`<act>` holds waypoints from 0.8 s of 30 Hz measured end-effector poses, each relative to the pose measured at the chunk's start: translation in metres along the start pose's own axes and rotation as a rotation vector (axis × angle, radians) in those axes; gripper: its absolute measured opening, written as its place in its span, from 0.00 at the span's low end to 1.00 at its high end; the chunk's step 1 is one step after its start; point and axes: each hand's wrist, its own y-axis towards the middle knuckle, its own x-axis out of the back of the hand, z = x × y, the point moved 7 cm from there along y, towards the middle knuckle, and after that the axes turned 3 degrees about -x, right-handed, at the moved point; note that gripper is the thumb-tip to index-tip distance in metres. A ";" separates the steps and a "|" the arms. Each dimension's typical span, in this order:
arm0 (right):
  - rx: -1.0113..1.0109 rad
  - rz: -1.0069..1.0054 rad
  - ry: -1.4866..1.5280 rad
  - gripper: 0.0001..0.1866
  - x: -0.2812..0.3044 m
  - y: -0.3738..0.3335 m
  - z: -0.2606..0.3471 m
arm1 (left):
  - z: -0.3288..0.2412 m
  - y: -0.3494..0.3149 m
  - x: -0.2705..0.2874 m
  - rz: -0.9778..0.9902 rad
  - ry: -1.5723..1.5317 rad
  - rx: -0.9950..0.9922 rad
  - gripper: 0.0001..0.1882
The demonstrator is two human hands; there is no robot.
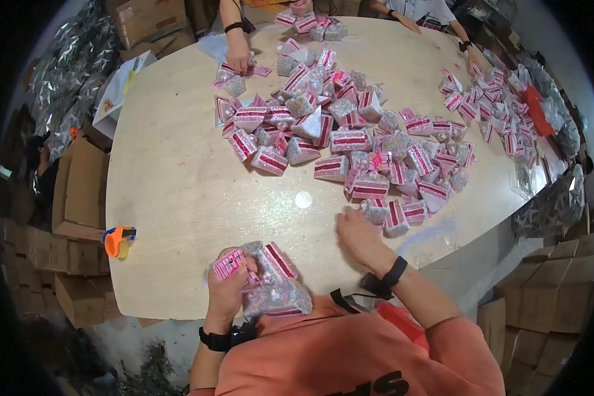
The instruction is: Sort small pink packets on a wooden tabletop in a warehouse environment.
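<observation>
My left hand [226, 290] is closed around the top of a clear plastic bag [270, 290] near the table's front edge. Inside the bag are glittery wedge-shaped pieces, like cake slices with a dark pink stripe. A pink printed card [231, 264] sits at the bag's top under my fingers. My right hand [363, 239] lies on the table, back up, with its fingers partly bent and nothing visible in them. Just beyond it is the near edge of a big heap of bagged cake-slice pieces [350, 140].
The pale table [178, 165] bears a second heap of slices [501, 109] at the right. An orange-and-blue tape dispenser [119, 242] stands on the left edge. Two co-workers' hands [239, 53] are across the table. Cardboard boxes [82, 185] and silver foil bags [69, 72] surround it.
</observation>
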 end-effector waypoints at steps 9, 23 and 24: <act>-0.087 -0.036 -0.085 0.10 -0.051 -0.016 -0.046 | 0.001 -0.001 0.008 -0.020 -0.021 -0.081 0.12; 0.251 -0.462 0.527 0.06 0.121 0.013 -0.003 | -0.019 0.008 0.024 -0.130 -0.027 -0.162 0.18; 0.301 -0.434 0.514 0.08 0.133 0.012 0.012 | -0.022 0.009 0.025 -0.129 -0.030 -0.167 0.19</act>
